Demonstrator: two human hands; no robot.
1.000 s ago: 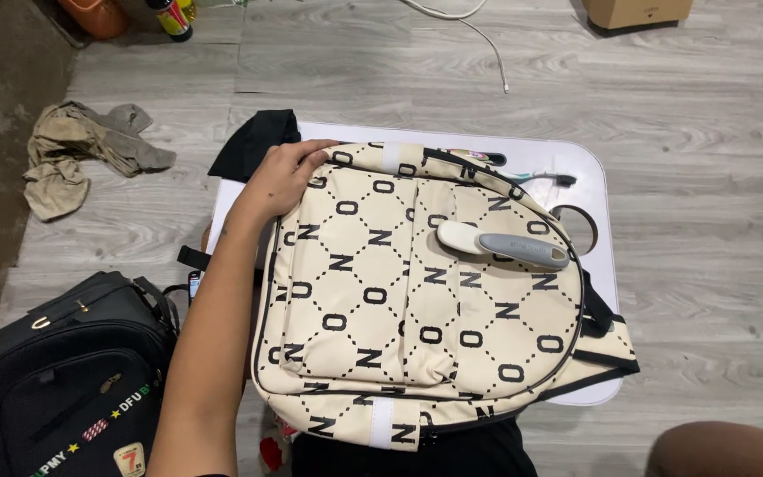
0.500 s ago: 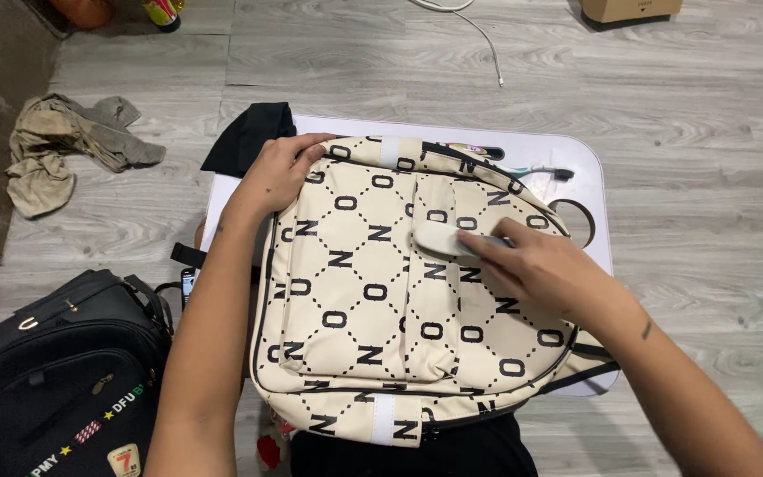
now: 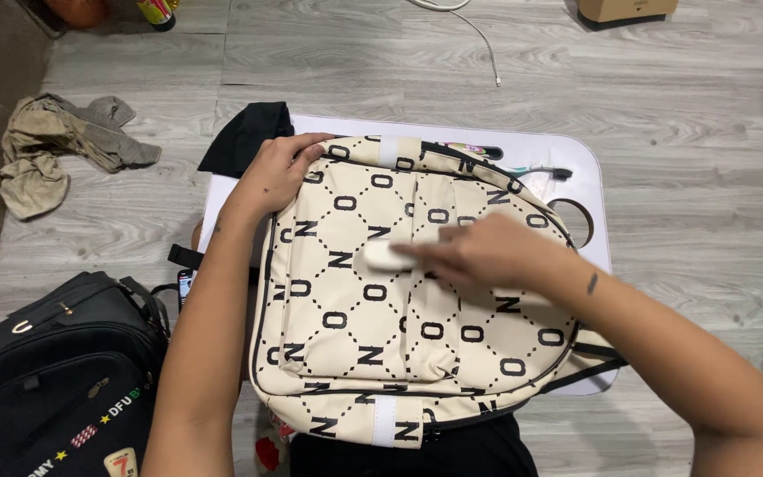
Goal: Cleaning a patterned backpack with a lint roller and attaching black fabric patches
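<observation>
Pinning the cream patterned backpack (image 3: 408, 291) at its top-left corner, the left hand (image 3: 280, 172) lies flat with fingers spread, same spot as a second ago. The right hand (image 3: 487, 256) has come in since then — a second back it was out of view and the small white brush-like object (image 3: 386, 256) lay alone on the bag front; now the grip is closed around that object, motion-blurred, its tip touching the fabric near the middle of the front panel. Judging by that, wiping of the bag face has just begun. Backpack lies flat on the white counter (image 3: 589, 177) — black bag (image 3: 55, 371) at lower left on the floor, crumpled rag (image 3: 55, 150) well apart.
</observation>
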